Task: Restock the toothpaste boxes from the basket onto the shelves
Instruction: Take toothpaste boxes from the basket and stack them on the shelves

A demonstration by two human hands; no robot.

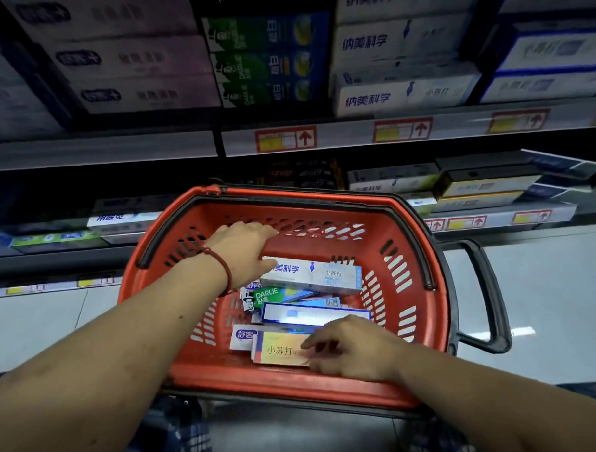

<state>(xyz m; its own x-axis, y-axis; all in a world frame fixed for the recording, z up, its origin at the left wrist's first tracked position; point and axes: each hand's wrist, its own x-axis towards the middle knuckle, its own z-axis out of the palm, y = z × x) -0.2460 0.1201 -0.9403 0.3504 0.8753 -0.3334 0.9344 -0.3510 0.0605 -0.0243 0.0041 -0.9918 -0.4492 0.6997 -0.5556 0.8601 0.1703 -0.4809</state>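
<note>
Red plastic makes up the basket (289, 390), and it sits in front of the shelves (101, 151). It has toothpaste boxes in it.

A white box (311, 272) lies near the far edge of the basket, tipped up on the other boxes. The left hand (243, 251) is at the left end of this box. Its thumb touches the box, and its fingers (268, 228) reach straight out past it toward the far wall. I cannot tell if the hand is holding the box. A string of red beads (223, 267) is on that wrist.

A yellow box (277, 351) lies by the near edge. The right hand (355, 345) pinches its right end, with fingers on top and the thumb on the near side.

A blue box (313, 315) and a green box (270, 296) lie in the middle, between the white box and the yellow box. The green box is partly under the other boxes.

More toothpaste boxes fill the shelves above and behind the basket.
</note>
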